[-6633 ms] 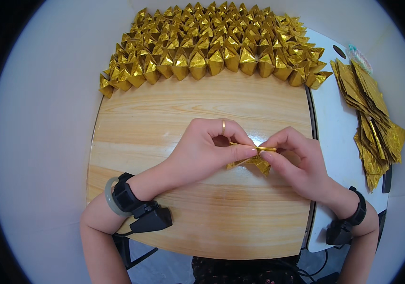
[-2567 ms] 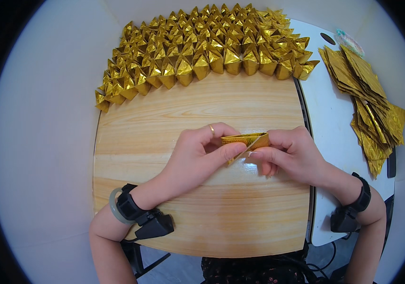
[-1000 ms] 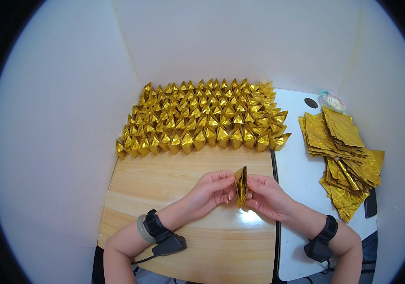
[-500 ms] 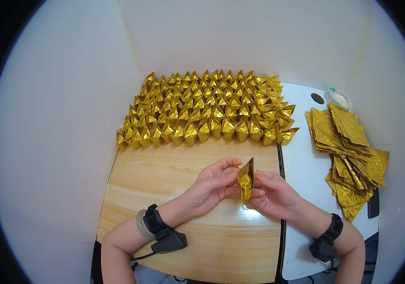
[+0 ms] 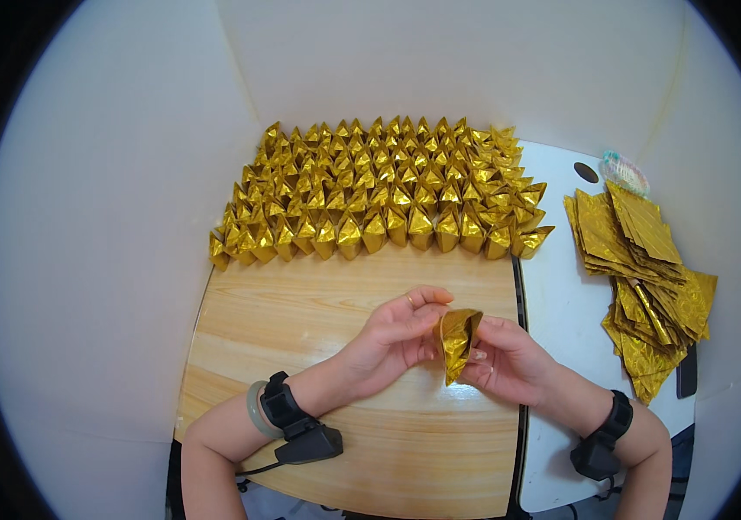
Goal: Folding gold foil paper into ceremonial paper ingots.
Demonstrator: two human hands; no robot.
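- Gold foil paper is what both hands are busy with: one folded paper piece [image 5: 459, 342], held over the wooden table [image 5: 318, 312], near its right edge and between the hands.
- The left hand [image 5: 396, 336], with a ring on one finger, has its thumb and fingers closed on the left side of the piece.
- The right hand [image 5: 511, 360] grips the other side, thumb near the upper right edge, the other fingers lower and partly hidden behind the paper. How hard either hand presses, I cannot tell.
- The piece has a wide upper end and a point toward the person; creased foil shows on its near face.
- The step in hand looks, as a judgement, like opening out and shaping a single folded piece.
- Beyond the hands, well apart from them, stand close rows of gold paper boats [image 5: 375, 199] with peaked tips; the held piece seems to be of the same kind.
- On the white table [image 5: 552, 321] to the right lie loose piles of flat gold sheets [image 5: 628, 238], apart from the hands.
- The next move seems to call for a light, even hold on both sides, spreading the walls without tearing the foil, and keeping the tips sharp.
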